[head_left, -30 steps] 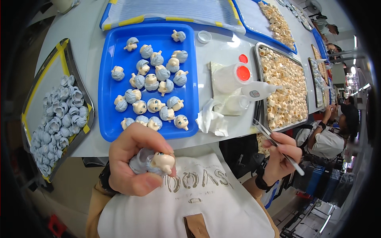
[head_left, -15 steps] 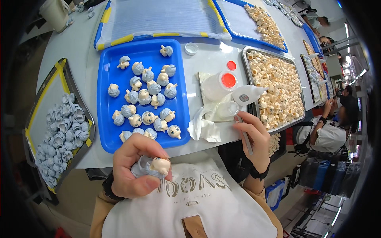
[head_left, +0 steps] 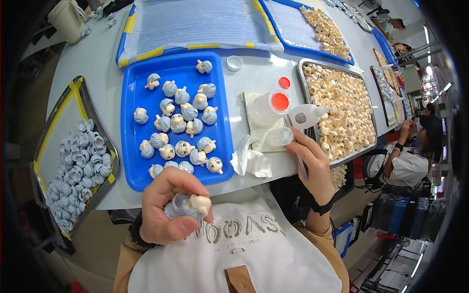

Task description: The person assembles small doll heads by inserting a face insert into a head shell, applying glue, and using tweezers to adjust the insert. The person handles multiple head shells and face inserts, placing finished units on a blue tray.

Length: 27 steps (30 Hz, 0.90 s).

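My left fingers (head_left: pixel 178 180) grip a blue-haired, peach-faced plastic doll head (head_left: pixel 199 203) over my white cloth apron (head_left: pixel 195 263); uneven pressure could pop it loose. My right fingers (head_left: pixel 309 141) hold slim silver metal tweezers (head_left: pixel 303 171) by a small translucent plastic cup (head_left: pixel 279 137); a nudge might tip it across the white tabletop (head_left: pixel 234 105).

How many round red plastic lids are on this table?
2: one round red lid on the translucent white plastic jar, another lid lying beyond it on the table. Others may be hidden.
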Available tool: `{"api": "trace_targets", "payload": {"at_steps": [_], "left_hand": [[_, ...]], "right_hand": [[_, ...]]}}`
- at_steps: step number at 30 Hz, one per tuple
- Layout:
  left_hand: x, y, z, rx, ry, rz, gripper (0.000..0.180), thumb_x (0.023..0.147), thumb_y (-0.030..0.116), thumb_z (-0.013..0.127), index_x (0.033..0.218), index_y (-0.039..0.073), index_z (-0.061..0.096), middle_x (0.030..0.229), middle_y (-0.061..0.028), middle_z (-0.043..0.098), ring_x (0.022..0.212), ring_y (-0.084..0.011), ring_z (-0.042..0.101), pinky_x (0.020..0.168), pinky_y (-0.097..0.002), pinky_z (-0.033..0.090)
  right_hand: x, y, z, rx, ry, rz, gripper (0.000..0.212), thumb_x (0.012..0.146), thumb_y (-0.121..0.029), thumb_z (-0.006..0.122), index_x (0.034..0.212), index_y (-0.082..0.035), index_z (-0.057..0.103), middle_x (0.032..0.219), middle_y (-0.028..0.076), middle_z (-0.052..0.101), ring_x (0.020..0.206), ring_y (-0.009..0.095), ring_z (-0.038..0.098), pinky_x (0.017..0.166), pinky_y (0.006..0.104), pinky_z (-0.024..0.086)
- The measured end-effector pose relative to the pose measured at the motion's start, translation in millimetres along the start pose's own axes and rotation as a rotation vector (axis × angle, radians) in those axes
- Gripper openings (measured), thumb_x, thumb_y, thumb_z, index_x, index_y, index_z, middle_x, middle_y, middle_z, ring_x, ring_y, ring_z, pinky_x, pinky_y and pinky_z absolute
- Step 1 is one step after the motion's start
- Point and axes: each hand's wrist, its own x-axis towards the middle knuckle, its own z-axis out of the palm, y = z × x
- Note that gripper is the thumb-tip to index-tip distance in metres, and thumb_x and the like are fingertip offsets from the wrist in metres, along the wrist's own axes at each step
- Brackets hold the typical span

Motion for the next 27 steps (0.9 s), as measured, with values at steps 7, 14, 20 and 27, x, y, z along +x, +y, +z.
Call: {"api": "trace_targets", "payload": {"at_steps": [7,14,20,27], "left_hand": [[0.1,0.4,-0.4,0.026,0.008,0.003,0.040,0.078,0.020,0.065,0.103,-0.003,0.044,0.083,-0.0119,0.058,0.074,-0.0151,0.062,0.064,-0.0256,0.049],[-0.8,-1.4,-0.5,0.012,0.017,-0.002,0.040,0.078,0.020,0.065,0.103,-0.003,0.044,0.083,-0.0121,0.058,0.073,-0.0147,0.062,0.064,-0.0252,0.049],[-0.6,-2.1,-1.3,0.013,0.020,0.002,0.041,0.078,0.020,0.065,0.103,-0.003,0.044,0.083,-0.0122,0.058,0.073,-0.0145,0.061,0.064,-0.0252,0.049],[-0.1,-2.2,0.0,-0.003,0.013,-0.010,0.041,0.079,0.020,0.065,0.104,-0.003,0.043,0.084,-0.0123,0.058,0.074,-0.0145,0.061,0.065,-0.0256,0.049]], "right_hand": [[-4.3,1.4,1.2,-0.015,-0.015,0.011,0.042,0.063,0.017,0.057,0.101,0.001,0.060,0.117,0.018,0.055,0.107,0.033,0.055,0.090,0.0381,0.047],[-7.0,2.6,3.0,-0.017,0.009,0.018,0.039,0.065,0.016,0.058,0.101,0.001,0.061,0.116,0.018,0.056,0.105,0.033,0.056,0.087,0.0374,0.048],[-8.6,-10.0,-5.1,-0.004,0.186,-0.016,0.031,0.071,0.014,0.059,0.099,0.002,0.062,0.106,0.020,0.061,0.094,0.031,0.062,0.079,0.0327,0.051],[-24.5,-15.6,-4.9,0.169,0.396,0.133,0.024,0.076,0.012,0.058,0.098,0.002,0.061,0.102,0.021,0.063,0.091,0.028,0.064,0.078,0.0308,0.051]]}}
